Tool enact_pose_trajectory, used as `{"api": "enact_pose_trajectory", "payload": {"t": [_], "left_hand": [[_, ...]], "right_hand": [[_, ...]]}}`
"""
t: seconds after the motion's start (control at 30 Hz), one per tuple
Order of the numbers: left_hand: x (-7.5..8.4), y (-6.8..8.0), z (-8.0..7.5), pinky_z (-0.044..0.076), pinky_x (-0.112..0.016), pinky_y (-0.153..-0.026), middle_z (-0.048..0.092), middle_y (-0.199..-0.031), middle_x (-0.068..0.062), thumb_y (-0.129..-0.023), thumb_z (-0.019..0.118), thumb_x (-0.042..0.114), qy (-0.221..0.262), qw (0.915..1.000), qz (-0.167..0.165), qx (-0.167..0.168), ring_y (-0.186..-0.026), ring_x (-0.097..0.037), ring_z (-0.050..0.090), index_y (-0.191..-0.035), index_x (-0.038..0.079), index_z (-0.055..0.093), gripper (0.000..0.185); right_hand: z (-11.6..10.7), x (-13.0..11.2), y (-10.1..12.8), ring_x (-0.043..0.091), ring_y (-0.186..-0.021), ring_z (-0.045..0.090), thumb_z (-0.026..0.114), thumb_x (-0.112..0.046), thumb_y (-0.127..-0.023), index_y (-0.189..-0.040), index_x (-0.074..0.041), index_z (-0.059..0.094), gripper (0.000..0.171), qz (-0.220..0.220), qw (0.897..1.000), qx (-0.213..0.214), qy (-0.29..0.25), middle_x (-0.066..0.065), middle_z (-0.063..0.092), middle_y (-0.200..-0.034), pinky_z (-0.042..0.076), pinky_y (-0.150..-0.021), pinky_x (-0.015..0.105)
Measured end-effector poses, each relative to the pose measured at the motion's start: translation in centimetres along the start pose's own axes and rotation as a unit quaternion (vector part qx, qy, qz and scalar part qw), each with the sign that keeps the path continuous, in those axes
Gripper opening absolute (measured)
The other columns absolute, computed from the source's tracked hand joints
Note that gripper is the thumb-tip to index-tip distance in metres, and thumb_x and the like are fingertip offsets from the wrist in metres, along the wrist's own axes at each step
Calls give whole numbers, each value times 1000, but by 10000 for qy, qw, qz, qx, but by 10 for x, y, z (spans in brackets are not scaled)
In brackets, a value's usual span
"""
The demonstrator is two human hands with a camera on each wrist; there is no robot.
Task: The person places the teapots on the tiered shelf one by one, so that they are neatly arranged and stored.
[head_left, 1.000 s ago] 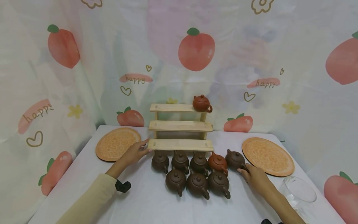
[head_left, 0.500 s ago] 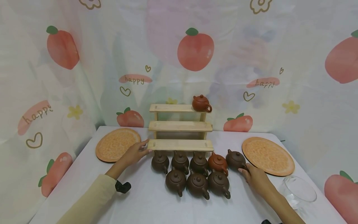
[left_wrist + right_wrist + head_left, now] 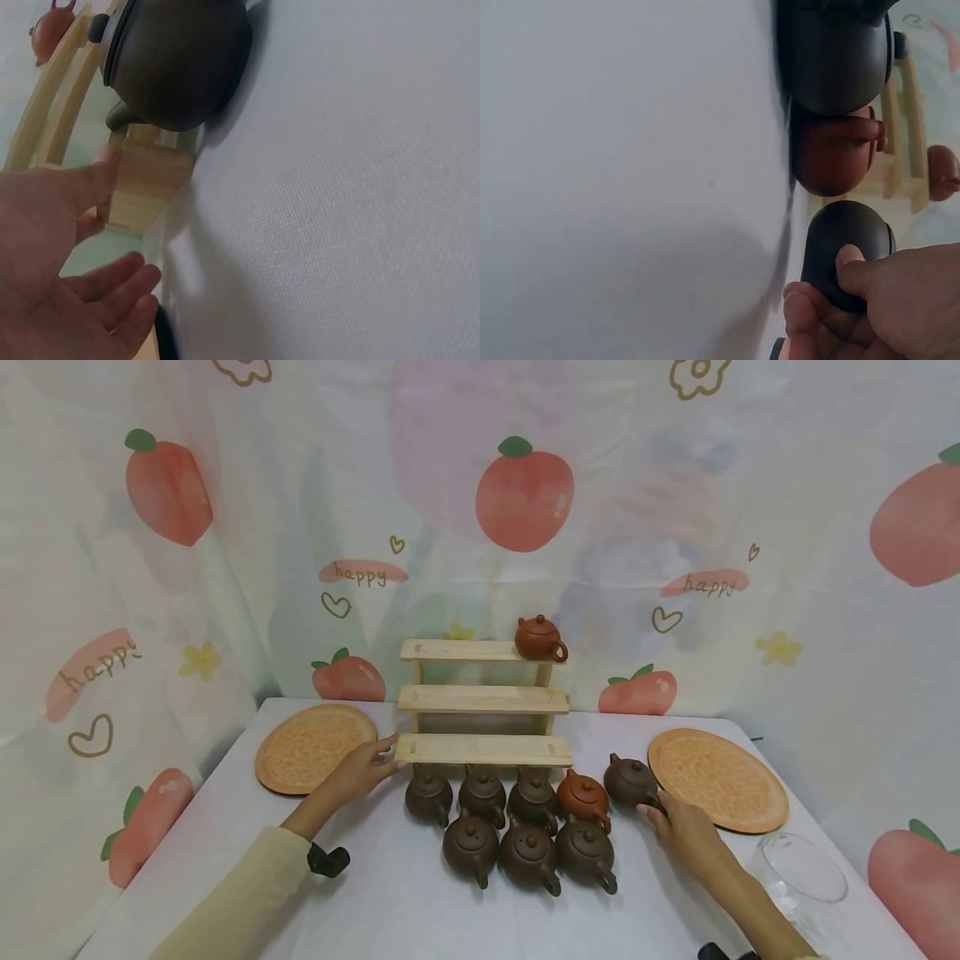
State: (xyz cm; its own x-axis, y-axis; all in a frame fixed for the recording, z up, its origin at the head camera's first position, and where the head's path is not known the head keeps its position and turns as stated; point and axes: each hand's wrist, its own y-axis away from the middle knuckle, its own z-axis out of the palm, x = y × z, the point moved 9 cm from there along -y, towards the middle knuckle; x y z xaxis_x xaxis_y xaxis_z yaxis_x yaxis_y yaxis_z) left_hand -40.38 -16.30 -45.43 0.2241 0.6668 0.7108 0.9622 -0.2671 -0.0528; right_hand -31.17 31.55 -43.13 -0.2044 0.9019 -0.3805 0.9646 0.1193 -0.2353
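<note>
My right hand (image 3: 686,831) grips a dark brown teapot (image 3: 631,781) by its handle, to the right of the other teapots. In the right wrist view, the thumb lies on the dark teapot's (image 3: 847,232) handle side and the fingers curl beneath. My left hand (image 3: 365,770) pinches the left end of the wooden three-step rack (image 3: 483,749) between thumb and forefinger at the lowest board; the remaining fingers hang loosely bent in the left wrist view. On the rack's top board, at its right end, stands a reddish-brown teapot (image 3: 538,639).
Before the rack stand two close rows of teapots: several dark ones (image 3: 471,843) and one reddish-brown teapot (image 3: 583,795). Round orange-patterned mats lie left (image 3: 315,747) and right (image 3: 717,779). A clear glass bowl (image 3: 802,868) stands near the right edge of the white-covered table (image 3: 390,910).
The dark teapot in my right hand has risen very slightly in the last half second, its spout tipping up. My left hand keeps its place on the rack.
</note>
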Motion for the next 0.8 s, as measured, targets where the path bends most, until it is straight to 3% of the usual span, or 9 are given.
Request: {"api": "enact_pose_trajectory", "payload": {"t": [0.33, 0.8], "left_hand": [[0, 0, 0, 52, -58, -107, 46, -159, -28, -107, 65, 32, -9, 10000, 1, 20, -138, -47, 56, -162, 2, 38, 68], [1, 0, -1, 52, -58, -107, 45, -160, -27, -107, 65, 32, 77, 9999, -122, -16, -139, -47, 55, -162, 4, 39, 67]], "right_hand": [[-8, -19, -10, 15, -61, 49, 64, -21, -108, -90, -3, 57, 26, -46, 9998, -96, -179, -1, 55, -66, 39, -54, 28], [-24, -62, -22, 14, -60, 49, 62, -22, -108, -92, -6, 57, 24, -420, 9988, -107, -214, -2, 56, -67, 40, -53, 28]]}}
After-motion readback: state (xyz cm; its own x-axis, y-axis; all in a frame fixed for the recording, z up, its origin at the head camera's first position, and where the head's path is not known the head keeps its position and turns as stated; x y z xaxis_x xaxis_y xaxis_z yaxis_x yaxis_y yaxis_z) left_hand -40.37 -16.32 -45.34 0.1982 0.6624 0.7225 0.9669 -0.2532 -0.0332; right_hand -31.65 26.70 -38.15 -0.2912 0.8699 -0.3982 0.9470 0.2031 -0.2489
